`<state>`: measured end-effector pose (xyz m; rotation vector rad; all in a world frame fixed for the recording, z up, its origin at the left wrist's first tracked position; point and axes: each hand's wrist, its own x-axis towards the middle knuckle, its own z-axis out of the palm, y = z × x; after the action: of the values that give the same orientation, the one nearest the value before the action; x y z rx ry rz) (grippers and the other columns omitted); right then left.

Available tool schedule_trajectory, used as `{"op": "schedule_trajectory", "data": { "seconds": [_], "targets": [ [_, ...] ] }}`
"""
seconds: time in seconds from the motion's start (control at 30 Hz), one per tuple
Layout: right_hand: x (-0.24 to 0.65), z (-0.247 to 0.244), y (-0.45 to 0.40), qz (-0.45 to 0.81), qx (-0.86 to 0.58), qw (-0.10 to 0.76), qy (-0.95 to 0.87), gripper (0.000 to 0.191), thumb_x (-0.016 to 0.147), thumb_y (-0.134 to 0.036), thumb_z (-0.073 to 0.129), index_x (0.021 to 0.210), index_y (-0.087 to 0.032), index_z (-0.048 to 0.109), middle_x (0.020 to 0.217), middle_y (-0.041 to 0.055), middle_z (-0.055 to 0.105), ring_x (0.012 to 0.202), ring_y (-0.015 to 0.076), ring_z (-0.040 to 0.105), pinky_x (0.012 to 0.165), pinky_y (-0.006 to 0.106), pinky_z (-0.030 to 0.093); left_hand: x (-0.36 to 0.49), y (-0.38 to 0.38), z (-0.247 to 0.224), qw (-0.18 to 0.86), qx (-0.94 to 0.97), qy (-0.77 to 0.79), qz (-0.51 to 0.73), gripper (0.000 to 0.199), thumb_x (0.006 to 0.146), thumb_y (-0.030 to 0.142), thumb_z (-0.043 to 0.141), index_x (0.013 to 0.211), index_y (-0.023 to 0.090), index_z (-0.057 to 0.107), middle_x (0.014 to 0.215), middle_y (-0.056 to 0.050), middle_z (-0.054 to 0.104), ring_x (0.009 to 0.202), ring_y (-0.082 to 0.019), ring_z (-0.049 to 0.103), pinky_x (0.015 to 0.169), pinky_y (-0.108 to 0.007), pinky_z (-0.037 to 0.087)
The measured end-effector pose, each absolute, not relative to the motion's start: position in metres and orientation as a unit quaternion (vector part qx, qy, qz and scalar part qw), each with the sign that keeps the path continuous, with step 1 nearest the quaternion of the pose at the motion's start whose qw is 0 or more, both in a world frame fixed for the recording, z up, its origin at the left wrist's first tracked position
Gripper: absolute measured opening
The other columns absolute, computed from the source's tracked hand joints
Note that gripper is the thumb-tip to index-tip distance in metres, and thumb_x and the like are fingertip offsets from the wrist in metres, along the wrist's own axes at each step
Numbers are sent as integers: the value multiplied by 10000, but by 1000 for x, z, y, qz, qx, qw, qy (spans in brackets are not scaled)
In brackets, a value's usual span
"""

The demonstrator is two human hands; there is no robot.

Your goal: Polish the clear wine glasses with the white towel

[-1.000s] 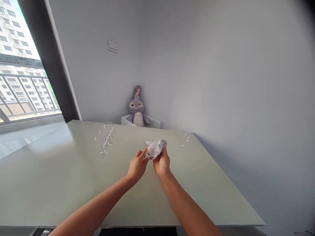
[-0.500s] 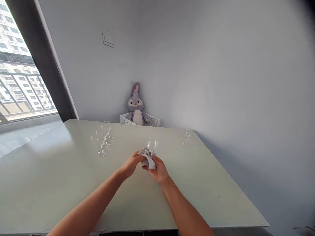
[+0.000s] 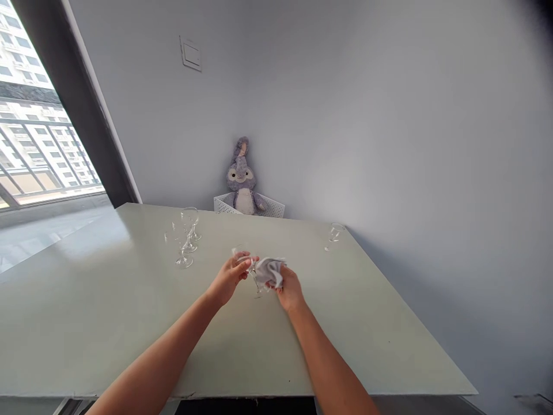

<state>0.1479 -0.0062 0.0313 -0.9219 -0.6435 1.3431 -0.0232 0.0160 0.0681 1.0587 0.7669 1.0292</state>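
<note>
**Left hand (image 3: 228,279) holds clear stemmed wine glass (image 3: 240,257), right hand (image 3: 291,291) crumpled grey cloth (image 3: 270,272).**
Left fingers (image 3: 244,263) closed round glass; right fingers (image 3: 281,278) closed on cloth, above pale green surface (image 3: 108,300).

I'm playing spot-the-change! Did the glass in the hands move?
Yes: the stemmed glass tipped left, its bowl now nearer the cluster of glasses standing on the table.

Tabletop (image 3: 108,323): cluster of wine glasses (image 3: 185,239) toward the far left, lone wine glass (image 3: 334,237) near the far right corner. Mid-table, held wine glass (image 3: 241,256) in the left hand (image 3: 228,280); cloth (image 3: 270,272) in the right hand (image 3: 290,290), just beside it. Behind the table, plush rabbit (image 3: 242,184) in a basket (image 3: 270,210); window (image 3: 43,115) to the left.
</note>
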Motion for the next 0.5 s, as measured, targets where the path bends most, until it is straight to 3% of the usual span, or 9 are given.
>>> {"op": "schedule_trajectory", "data": {
  "seconds": [0.07, 0.13, 0.23, 0.33, 0.4, 0.5],
  "targets": [
    [164, 36, -7, 553, -402, 661, -310, 383, 687, -562, 582, 757, -186, 591, 682, 13, 601, 592, 143, 540, 542, 276, 451, -29, 21, 68, 684, 431, 341, 481, 406, 704, 403, 641, 1012, 193, 480, 1026, -76, 622, 593, -60, 494, 577, -212, 374],
    [170, 39, -12, 505, -410, 624, -434, 382, 738, -555, 530, 788, -182, 597, 709, 26, 599, 651, 164, 546, 603, 300, 451, -31, 24, 66, 676, 402, 350, 510, 413, 688, 405, 654, 992, 201, 464, 970, -58, 631, 528, -34, 445, 554, -204, 370],
    [152, 37, -22, 333, -466, 473, -670, 402, 711, -506, 587, 947, -181, 598, 896, 68, 608, 843, 226, 537, 719, 346, 432, -24, 20, 61, 640, 381, 390, 541, 497, 638, 439, 678, 1005, 195, 448, 872, -36, 636, 506, -35, 452, 550, -208, 386],
    [122, 31, -30, 141, -547, 336, -754, 408, 703, -379, 614, 1054, -180, 551, 1008, 109, 575, 930, 264, 505, 764, 376, 410, -13, 9, 59, 635, 383, 393, 544, 549, 653, 479, 646, 1069, 204, 416, 847, -19, 627, 531, -58, 495, 566, -220, 409],
    [111, 30, -31, 109, -576, 336, -737, 320, 725, -279, 563, 1032, -189, 545, 972, 93, 570, 850, 234, 526, 712, 342, 420, -6, 2, 59, 640, 390, 371, 548, 525, 690, 481, 611, 1089, 217, 396, 852, -13, 620, 554, -67, 511, 592, -227, 422],
    [113, 32, -30, 157, -565, 446, -676, 253, 701, -154, 490, 939, -206, 556, 894, 39, 562, 771, 181, 533, 666, 287, 424, 0, -7, 62, 636, 412, 333, 560, 473, 729, 447, 588, 1089, 237, 364, 871, -10, 615, 590, -73, 525, 651, -244, 437]
  ]
}}
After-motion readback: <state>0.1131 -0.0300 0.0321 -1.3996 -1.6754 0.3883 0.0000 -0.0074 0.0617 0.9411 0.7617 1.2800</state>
